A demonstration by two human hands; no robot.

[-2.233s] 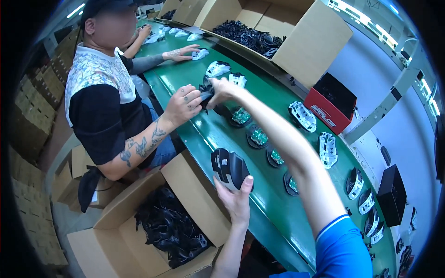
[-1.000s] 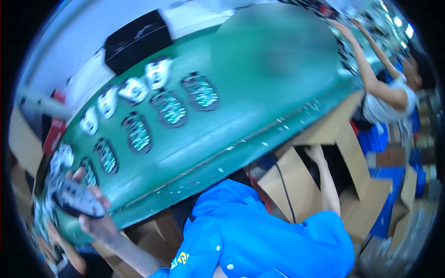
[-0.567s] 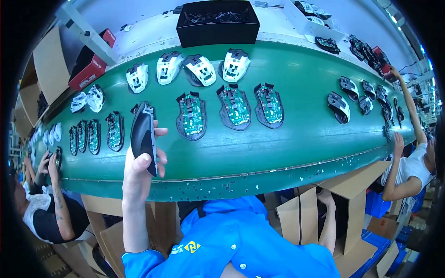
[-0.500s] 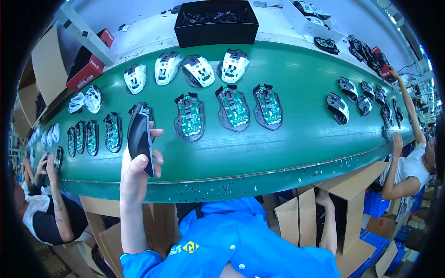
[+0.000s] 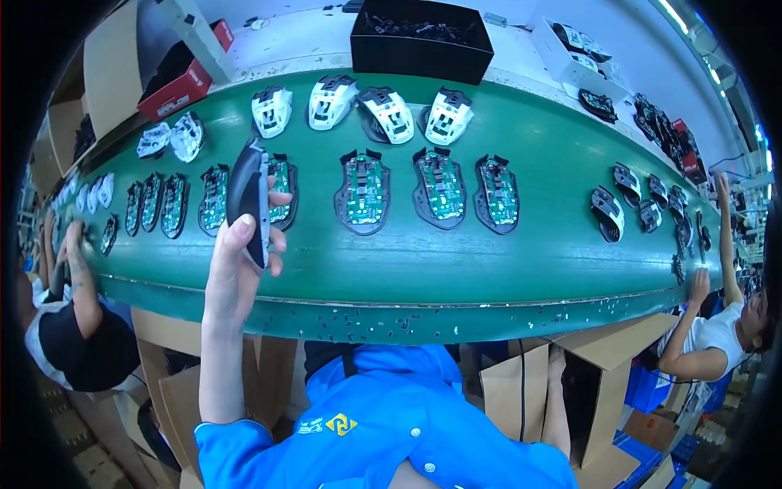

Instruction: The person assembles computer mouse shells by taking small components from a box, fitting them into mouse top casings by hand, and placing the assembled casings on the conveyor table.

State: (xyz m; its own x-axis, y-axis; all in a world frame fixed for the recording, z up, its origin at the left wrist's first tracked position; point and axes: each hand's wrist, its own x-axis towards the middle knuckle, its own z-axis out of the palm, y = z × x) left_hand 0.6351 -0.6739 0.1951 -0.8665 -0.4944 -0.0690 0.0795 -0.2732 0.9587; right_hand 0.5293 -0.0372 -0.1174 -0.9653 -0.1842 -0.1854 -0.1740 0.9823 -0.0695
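Observation:
My left hand [image 5: 242,253] is closed around a black computer mouse [image 5: 247,200], held on edge above the green belt [image 5: 326,273]. My thumb presses its near side and the fingers wrap behind. Partly hidden behind it lies a mouse base with a green circuit board [image 5: 283,191]. To the right of that hand, three more mouse bases with exposed boards [image 5: 362,194] lie in a row. My right forearm [image 5: 557,407] reaches down into an open cardboard box [image 5: 515,391]; the fingers are hidden inside.
White-and-black mouse shells [image 5: 331,104] line the belt's far side; more shells [image 5: 608,213] lie right. A black box [image 5: 422,45] of small dark parts stands behind. Co-workers sit left [image 5: 77,338] and right [image 5: 709,342]. Several mouse bases [image 5: 173,205] lie left.
The whole view has shifted, so the belt's things sit farther right and higher. My left hand keeps the mouse. My right hand has sunk deeper into the box. The left co-worker's hands have moved away from a mouse base.

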